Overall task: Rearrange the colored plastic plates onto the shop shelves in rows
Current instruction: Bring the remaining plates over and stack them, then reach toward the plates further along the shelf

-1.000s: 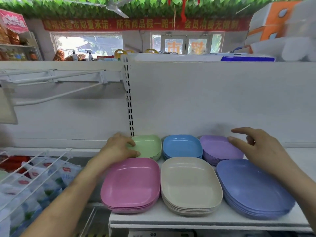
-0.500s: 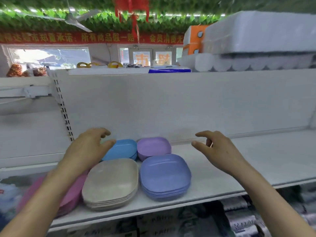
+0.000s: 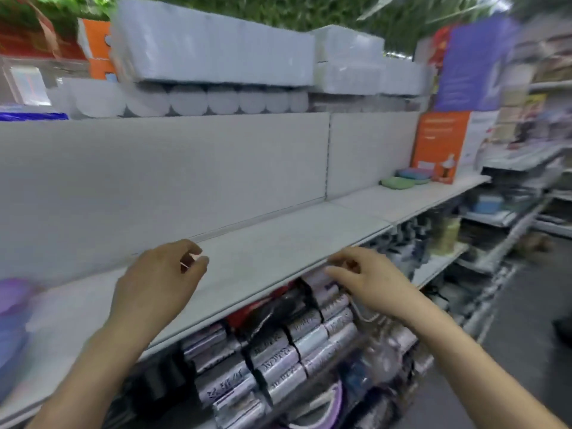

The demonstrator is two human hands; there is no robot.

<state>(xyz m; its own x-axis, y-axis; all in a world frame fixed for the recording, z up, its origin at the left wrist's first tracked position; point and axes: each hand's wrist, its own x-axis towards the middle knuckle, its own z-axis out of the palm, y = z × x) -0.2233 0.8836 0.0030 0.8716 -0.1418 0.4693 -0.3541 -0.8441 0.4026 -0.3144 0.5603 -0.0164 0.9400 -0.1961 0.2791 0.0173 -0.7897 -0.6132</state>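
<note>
The view is blurred. My left hand (image 3: pixel 161 280) hovers over the white shelf (image 3: pixel 278 246) with loosely curled fingers, holding nothing. My right hand (image 3: pixel 365 280) hangs at the shelf's front edge, fingers also loosely curled and empty. A purple plate stack (image 3: pixel 14 294) and a blue plate stack (image 3: pixel 9 342) show at the far left edge. Far along the shelf to the right lie a green plate stack (image 3: pixel 397 182) and a blue plate stack (image 3: pixel 414 174).
White tissue packs (image 3: pixel 216 57) sit on top of the shelving. An orange box (image 3: pixel 439 147) stands behind the far plates. Silver packaged goods (image 3: pixel 278 351) fill the shelf below. The aisle floor (image 3: pixel 526 351) runs along the right.
The view has swung right along the shelf. The sorted plate stacks slid off to the left edge. Both hands left the plates and now hang empty over bare shelf.
</note>
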